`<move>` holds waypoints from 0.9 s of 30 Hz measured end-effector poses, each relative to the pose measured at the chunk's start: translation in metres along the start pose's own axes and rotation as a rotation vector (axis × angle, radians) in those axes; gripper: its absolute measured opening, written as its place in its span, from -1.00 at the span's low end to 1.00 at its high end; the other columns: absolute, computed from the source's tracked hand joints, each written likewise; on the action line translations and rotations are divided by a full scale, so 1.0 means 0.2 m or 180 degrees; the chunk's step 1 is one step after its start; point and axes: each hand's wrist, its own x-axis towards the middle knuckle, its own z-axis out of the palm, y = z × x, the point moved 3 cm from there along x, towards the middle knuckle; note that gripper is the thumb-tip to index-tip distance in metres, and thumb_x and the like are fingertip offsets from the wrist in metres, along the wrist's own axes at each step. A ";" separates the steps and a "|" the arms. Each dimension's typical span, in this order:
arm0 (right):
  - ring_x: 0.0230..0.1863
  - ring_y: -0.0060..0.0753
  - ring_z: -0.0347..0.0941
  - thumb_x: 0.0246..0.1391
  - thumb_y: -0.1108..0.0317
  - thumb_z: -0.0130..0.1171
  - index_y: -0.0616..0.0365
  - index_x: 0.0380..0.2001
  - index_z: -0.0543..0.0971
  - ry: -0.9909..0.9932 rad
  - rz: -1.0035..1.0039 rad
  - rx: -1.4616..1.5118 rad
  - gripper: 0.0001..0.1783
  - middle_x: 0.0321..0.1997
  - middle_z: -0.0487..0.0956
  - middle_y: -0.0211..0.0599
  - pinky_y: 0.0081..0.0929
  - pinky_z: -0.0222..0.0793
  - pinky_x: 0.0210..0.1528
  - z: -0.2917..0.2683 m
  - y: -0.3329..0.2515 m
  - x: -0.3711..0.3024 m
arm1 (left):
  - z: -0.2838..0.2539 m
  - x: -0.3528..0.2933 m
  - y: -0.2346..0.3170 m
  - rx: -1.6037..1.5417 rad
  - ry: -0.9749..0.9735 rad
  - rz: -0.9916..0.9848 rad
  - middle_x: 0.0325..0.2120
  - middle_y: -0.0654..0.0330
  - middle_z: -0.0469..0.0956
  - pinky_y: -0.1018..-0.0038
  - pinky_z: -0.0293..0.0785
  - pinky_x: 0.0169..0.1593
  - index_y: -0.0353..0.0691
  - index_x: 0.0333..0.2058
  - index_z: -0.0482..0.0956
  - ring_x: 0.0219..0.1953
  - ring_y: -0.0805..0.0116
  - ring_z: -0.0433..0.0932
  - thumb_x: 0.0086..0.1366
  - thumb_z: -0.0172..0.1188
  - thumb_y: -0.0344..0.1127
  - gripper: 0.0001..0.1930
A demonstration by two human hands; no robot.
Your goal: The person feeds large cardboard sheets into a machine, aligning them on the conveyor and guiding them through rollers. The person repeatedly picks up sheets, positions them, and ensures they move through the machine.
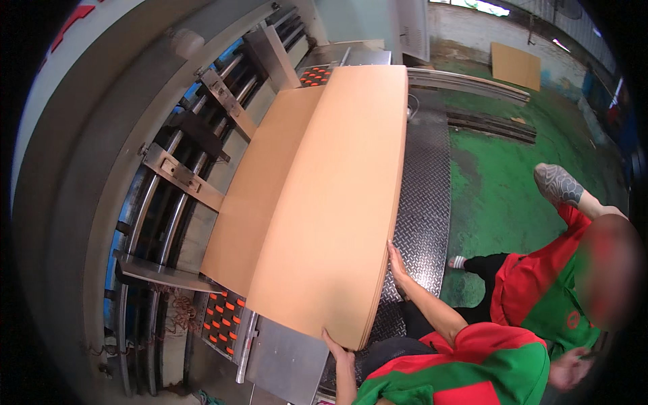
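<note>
A stack of large brown cardboard sheets (331, 202) slants across the machine's feed table, with a slight curve along its long side. My left hand (339, 347) holds the stack's near end by the corner, thumb against the edge; its other fingers are mostly hidden. Farther along the right-hand long side, my right hand (397, 262) is closed on the edge, fingers partly hidden by the sheets. Another flat brown cardboard sheet (260, 182) lies to the left, partly covered by the stack.
Metal brackets (179, 177) and rails stand left of the sheets. Orange rollers (223, 320) and a grey metal plate (283, 358) show at the near end. A co-worker in red and green (540, 283) is close on my right. Diamond-patterned metal flooring (425, 196) runs beside the stack.
</note>
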 end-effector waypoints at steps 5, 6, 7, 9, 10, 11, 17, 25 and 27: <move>0.37 -0.12 0.14 0.17 -0.42 -0.16 0.29 0.28 0.30 -0.0055 -0.0036 0.0044 -0.02 0.36 0.26 -0.06 -0.23 -0.06 0.42 -0.05 -0.38 0.36 | 0.10 0.02 -0.01 -0.0751 -0.0165 0.0225 0.14 0.07 0.41 0.13 0.39 0.15 -0.16 0.20 0.32 0.14 0.09 0.42 0.32 -0.14 0.23 -0.33; 0.35 -0.12 0.17 0.16 -0.43 -0.14 0.29 0.28 0.28 -0.0035 -0.0230 -0.0005 -0.01 0.33 0.29 -0.07 -0.23 -0.02 0.40 -0.06 -0.47 0.45 | 0.10 0.02 0.00 -0.0733 -0.0041 0.0253 0.14 0.06 0.41 0.13 0.40 0.15 -0.18 0.20 0.32 0.13 0.08 0.43 0.33 -0.15 0.21 -0.33; 0.33 -0.12 0.20 0.15 -0.43 -0.12 0.29 0.29 0.27 0.0174 -0.0232 -0.0078 0.00 0.31 0.32 -0.08 -0.22 0.02 0.38 -0.07 -0.55 0.54 | 0.11 0.02 0.00 -0.0721 -0.0024 0.0304 0.13 0.06 0.42 0.13 0.41 0.14 -0.19 0.19 0.33 0.12 0.08 0.44 0.34 -0.16 0.20 -0.35; 0.29 -0.10 0.25 0.08 -0.44 -0.02 0.36 0.29 0.21 0.0083 -0.0280 0.0147 0.07 0.26 0.34 -0.01 -0.22 0.12 0.33 -0.06 -0.70 0.70 | 0.11 0.01 0.00 -0.0707 0.0093 0.0359 0.11 0.05 0.44 0.13 0.42 0.13 -0.20 0.18 0.35 0.11 0.07 0.46 0.36 -0.18 0.17 -0.37; 0.27 -0.09 0.28 0.04 -0.43 0.04 0.39 0.28 0.19 0.0102 -0.0330 0.0072 0.09 0.25 0.34 0.05 -0.23 0.17 0.31 -0.05 -0.77 0.76 | 0.10 0.01 0.01 -0.0559 0.0149 0.0413 0.10 0.06 0.46 0.13 0.43 0.12 -0.20 0.17 0.35 0.09 0.06 0.47 0.37 -0.19 0.16 -0.38; 0.25 -0.08 0.31 0.00 -0.41 0.10 0.42 0.28 0.17 0.0269 -0.0301 -0.0048 0.12 0.24 0.34 0.10 -0.24 0.21 0.29 -0.04 -0.83 0.82 | 0.10 0.01 0.01 -0.0474 0.0162 0.0475 0.08 0.06 0.47 0.13 0.44 0.11 -0.20 0.17 0.36 0.08 0.06 0.48 0.37 -0.19 0.15 -0.39; 0.22 -0.07 0.35 -0.01 -0.21 0.25 0.42 0.26 0.19 0.0293 -0.0501 -0.0426 0.03 0.26 0.33 0.14 -0.29 0.26 0.26 -0.05 -0.94 0.91 | 0.09 -0.04 0.08 -0.0112 0.0747 0.0117 0.04 0.08 0.51 0.22 0.46 0.10 -0.26 0.15 0.39 0.05 0.13 0.51 0.38 0.00 0.02 -0.47; 0.24 0.04 0.33 0.01 -0.19 0.25 0.45 0.26 0.19 0.0371 -0.0898 -0.0445 0.03 0.22 0.38 0.18 -0.25 0.16 0.30 -0.05 -0.91 0.93 | 0.18 -0.03 0.20 0.0647 0.1798 0.0037 0.04 0.01 0.51 0.33 0.46 0.11 -0.45 0.15 0.36 0.06 0.14 0.52 0.37 0.11 -0.13 -0.46; 0.20 0.02 0.36 0.00 -0.21 0.26 0.46 0.25 0.18 0.0577 -0.0603 -0.0269 0.05 0.20 0.40 0.17 -0.25 0.20 0.28 -0.04 -0.88 0.93 | 0.15 0.01 0.21 0.0396 0.1567 0.0240 0.05 -0.02 0.50 0.32 0.48 0.09 -0.46 0.16 0.34 0.06 0.12 0.53 0.38 0.07 -0.04 -0.41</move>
